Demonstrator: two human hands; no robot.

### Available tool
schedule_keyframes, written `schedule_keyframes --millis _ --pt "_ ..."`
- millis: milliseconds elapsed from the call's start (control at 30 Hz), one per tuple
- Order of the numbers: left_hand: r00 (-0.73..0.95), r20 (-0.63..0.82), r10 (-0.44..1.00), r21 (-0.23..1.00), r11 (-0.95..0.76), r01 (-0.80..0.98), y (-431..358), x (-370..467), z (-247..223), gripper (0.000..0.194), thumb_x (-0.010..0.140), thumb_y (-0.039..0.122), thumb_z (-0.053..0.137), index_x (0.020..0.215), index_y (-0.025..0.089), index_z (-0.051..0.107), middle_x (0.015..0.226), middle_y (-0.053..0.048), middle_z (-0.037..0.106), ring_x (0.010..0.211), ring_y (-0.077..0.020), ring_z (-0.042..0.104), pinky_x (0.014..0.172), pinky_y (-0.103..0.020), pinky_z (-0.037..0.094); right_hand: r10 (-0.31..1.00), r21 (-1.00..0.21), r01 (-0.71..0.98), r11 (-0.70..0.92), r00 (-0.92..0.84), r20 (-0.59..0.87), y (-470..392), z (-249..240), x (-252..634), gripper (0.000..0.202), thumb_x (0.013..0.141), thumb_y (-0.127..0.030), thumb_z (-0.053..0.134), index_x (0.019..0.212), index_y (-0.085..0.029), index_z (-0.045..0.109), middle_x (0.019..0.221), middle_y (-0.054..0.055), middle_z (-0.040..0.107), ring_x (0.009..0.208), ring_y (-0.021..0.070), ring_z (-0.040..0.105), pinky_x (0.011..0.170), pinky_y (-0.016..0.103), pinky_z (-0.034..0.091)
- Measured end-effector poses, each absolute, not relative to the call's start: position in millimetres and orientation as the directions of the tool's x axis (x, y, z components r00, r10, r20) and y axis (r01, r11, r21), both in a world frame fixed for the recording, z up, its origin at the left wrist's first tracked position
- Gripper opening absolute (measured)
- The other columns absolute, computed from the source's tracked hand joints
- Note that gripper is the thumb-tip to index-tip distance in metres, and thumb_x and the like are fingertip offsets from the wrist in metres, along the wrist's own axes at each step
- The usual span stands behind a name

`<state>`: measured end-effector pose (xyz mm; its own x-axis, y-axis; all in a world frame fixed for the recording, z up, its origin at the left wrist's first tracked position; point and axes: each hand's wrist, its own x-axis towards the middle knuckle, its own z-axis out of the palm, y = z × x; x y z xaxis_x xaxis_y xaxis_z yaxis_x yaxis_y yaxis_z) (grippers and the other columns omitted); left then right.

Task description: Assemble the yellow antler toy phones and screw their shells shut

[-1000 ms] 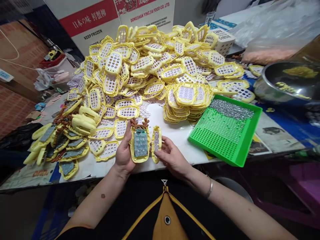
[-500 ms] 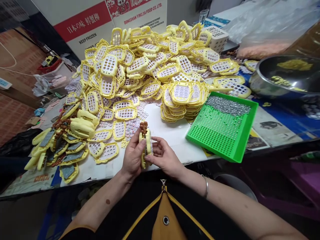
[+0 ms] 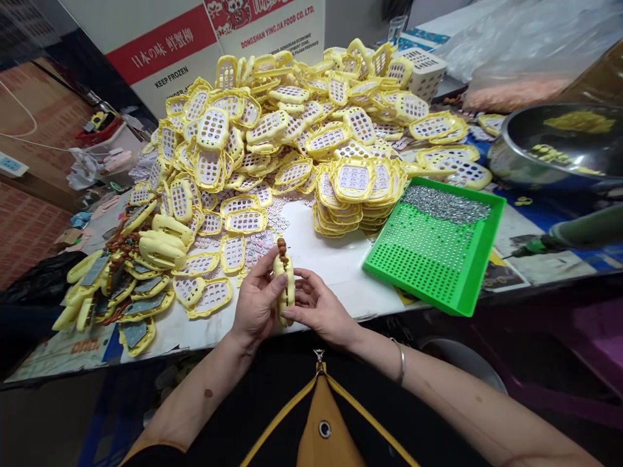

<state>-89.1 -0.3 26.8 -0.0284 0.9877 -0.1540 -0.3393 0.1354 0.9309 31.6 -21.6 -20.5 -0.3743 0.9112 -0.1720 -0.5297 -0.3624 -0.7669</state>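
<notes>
Above the front edge of the white work surface, both hands hold one yellow plastic casing [image 3: 287,292] upright, seen edge-on, with a brown knobbly part [image 3: 281,250] sticking up from its top. My left hand [image 3: 257,301] has its fingers and thumb closed on the left side. The thumb of my right hand [image 3: 324,311] presses the lower right side, and its other fingers curl behind. At left lie similar yellow casings [image 3: 163,243] with brown parts and grey inserts.
A large heap of yellow frames [image 3: 277,130] stands behind, with a stack [image 3: 353,181] in front. On the right are a green tray [image 3: 428,259] of small metal pieces, a steel bowl [image 3: 506,155] and a green-tipped tool [image 3: 535,245].
The two halves of the casing have come together, and the gap between them no longer shows. The green-tipped tool has come further into view at the right, its tip nearer the tray.
</notes>
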Motion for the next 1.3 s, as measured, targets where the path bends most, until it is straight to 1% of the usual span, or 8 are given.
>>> schedule_keyframes --millis 367,500,700,800,900,967,1100,1300 --pt "0.041 -0.066 0.997 0.932 0.076 -0.355 -6.2 -89.8 25.5 0.040 0.070 0.020 0.077 0.108 0.031 0.071 0.131 -0.003 0.062 0.123 -0.0218 0.055 0.096 -0.028 0.047 0.913 -0.731 -0.589 -0.344 -0.393 -0.113 -23.2 -26.6 34.0 0.066 0.061 -0.029 0.084 0.117 -0.027 0.050 0.113 0.004 0.058 0.102 0.0171 0.061 0.097 0.040 0.047" --pt "0.135 -0.063 0.989 0.940 0.104 -0.324 -3.7 -89.7 23.9 0.044 0.071 0.017 0.077 0.113 0.029 0.069 0.140 -0.003 0.055 0.132 -0.0204 0.046 0.105 -0.027 0.040 0.928 -0.766 -0.565 -0.306 -0.356 -0.108 -23.0 -29.6 34.2 0.069 0.058 -0.029 0.086 0.117 -0.027 0.051 0.110 0.003 0.060 0.103 0.0177 0.061 0.099 0.041 0.046" --pt "0.147 -0.171 0.974 0.889 0.216 -0.403 -1.7 -92.2 27.1 0.059 0.062 0.026 0.084 0.118 0.030 0.065 0.143 -0.004 0.051 0.133 -0.0208 0.044 0.102 -0.027 0.042 0.886 -0.766 -0.527 -0.368 -0.449 -0.117 -22.7 -32.1 43.9 0.067 0.057 -0.031 0.086 0.116 -0.026 0.054 0.113 0.003 0.061 0.101 0.0171 0.062 0.095 0.037 0.047" --pt "0.211 -0.323 0.923 0.812 0.384 -0.439 -0.9 -98.4 26.2 0.065 0.054 0.034 0.088 0.114 0.023 0.065 0.128 -0.008 0.062 0.121 -0.0223 0.055 0.097 -0.029 0.046 0.796 -0.761 -0.506 -0.407 -0.606 -0.023 -22.4 -29.5 53.0 0.056 0.064 -0.045 0.080 0.110 -0.022 0.059 0.099 0.002 0.066 0.092 0.0171 0.063 0.088 0.034 0.049" --pt "0.269 -0.412 0.870 0.740 0.492 -0.458 -0.9 -101.0 23.2 0.050 0.053 0.032 0.089 0.097 0.019 0.067 0.102 -0.007 0.072 0.098 -0.0210 0.066 0.088 -0.031 0.050 0.759 -0.918 -0.334 -0.216 -0.649 0.058 -20.7 -22.2 62.2 0.045 0.078 -0.057 0.062 0.101 -0.019 0.062 0.088 0.003 0.066 0.082 0.0171 0.061 0.075 0.031 0.050" --pt "0.208 -0.423 0.882 0.750 0.470 -0.465 -1.2 -97.6 22.1 0.042 0.054 0.025 0.088 0.089 0.019 0.067 0.094 -0.004 0.073 0.088 -0.0180 0.067 0.084 -0.031 0.051 0.830 -0.998 -0.051 0.047 -0.554 0.067 -19.7 -15.7 65.8 0.042 0.084 -0.057 0.053 0.099 -0.018 0.059 0.088 0.005 0.065 0.079 0.0180 0.058 0.071 0.032 0.048" --pt "0.104 -0.433 0.895 0.791 0.433 -0.432 -2.4 -85.3 23.7 0.036 0.053 0.022 0.088 0.082 0.015 0.067 0.087 -0.004 0.073 0.079 -0.0165 0.067 0.081 -0.029 0.051 0.933 -0.846 0.473 0.246 -0.351 0.075 -21.4 -7.6 65.3 0.036 0.092 -0.049 0.039 0.091 -0.016 0.054 0.074 0.008 0.063 0.062 0.0178 0.054 0.059 0.030 0.039" --pt "0.185 -0.403 0.896 0.813 0.443 -0.378 -4.3 -87.2 27.4 0.037 0.055 0.026 0.087 0.087 0.015 0.069 0.088 -0.006 0.072 0.085 -0.0202 0.067 0.085 -0.032 0.050 0.912 -0.826 0.442 0.350 -0.364 0.192 -23.0 -7.3 66.9 0.036 0.095 -0.045 0.033 0.101 -0.017 0.055 0.081 0.009 0.067 0.067 0.0187 0.060 0.060 0.030 0.042"
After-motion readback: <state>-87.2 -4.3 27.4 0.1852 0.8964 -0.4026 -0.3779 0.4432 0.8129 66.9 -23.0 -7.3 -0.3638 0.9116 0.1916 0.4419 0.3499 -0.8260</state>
